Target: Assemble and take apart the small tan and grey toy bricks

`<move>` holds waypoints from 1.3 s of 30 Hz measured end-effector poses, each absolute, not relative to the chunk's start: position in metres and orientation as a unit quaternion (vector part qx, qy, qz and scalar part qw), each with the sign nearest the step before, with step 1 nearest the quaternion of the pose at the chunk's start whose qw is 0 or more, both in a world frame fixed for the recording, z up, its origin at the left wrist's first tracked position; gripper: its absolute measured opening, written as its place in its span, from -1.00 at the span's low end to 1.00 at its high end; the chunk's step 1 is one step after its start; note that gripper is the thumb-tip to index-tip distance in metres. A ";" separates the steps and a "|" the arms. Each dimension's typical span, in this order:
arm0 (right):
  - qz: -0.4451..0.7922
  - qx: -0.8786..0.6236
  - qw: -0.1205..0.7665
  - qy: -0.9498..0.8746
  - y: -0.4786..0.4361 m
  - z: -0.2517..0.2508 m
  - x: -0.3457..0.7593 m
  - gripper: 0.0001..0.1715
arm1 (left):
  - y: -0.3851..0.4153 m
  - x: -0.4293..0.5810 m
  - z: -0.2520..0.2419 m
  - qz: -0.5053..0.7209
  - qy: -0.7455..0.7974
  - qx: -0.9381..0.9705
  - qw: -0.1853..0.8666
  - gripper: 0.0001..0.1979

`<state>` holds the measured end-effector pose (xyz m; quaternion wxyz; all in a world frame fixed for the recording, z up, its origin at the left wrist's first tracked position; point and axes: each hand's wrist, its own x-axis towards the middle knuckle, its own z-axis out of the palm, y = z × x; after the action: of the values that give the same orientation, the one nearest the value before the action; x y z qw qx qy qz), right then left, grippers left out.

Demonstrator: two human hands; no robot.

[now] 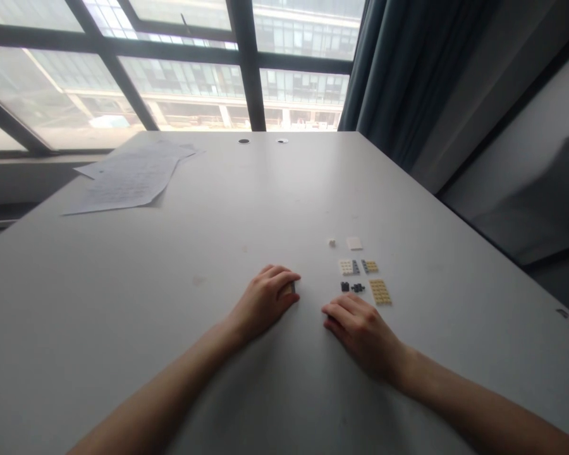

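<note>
My left hand [264,297] is closed around a small tan and grey building-brick piece [289,288], mostly hidden by the fingers. To the right of it, my right hand [360,325] rests low over the table with fingertips pinched together. A dark bit shows between those fingertips, too small to name. Just beyond the right hand lie a black brick [345,287], a dark piece with pins [358,288] and a tan studded plate [380,292]. Farther back are a white and grey plate [348,267] and a grey and tan plate [370,266].
A flat white tile [354,243] and a small round white piece [332,242] lie behind the plates on the white table [265,208]. Papers [133,177] cover the far left corner. A small dark piece [562,313] sits near the right edge. Windows and a curtain [389,76] stand beyond.
</note>
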<state>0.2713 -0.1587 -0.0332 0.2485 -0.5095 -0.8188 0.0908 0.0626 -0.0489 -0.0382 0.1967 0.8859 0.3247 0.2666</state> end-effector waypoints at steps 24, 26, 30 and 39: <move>0.056 -0.534 0.475 -0.697 -0.159 -0.019 0.290 -0.90 | -0.037 0.087 -0.035 0.347 0.392 0.759 0.387 -0.61; 0.095 -0.569 0.505 -0.642 -0.158 -0.017 0.293 -0.84 | -0.048 0.045 -0.028 0.348 0.428 0.715 0.429 -0.60; 0.239 -0.613 0.598 -0.457 -0.153 -0.029 0.295 -0.81 | -0.096 -0.049 -0.017 0.485 0.535 0.503 0.475 -0.59; 0.166 -0.564 0.781 -0.212 -0.126 -0.025 0.346 -0.90 | -0.182 -0.151 -0.009 0.587 0.618 0.415 0.318 -0.44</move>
<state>0.3465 -0.1256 -0.0248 0.7807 -0.5638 -0.2123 0.1661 -0.1508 -0.1817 -0.0094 0.3180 0.4153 0.6181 0.5868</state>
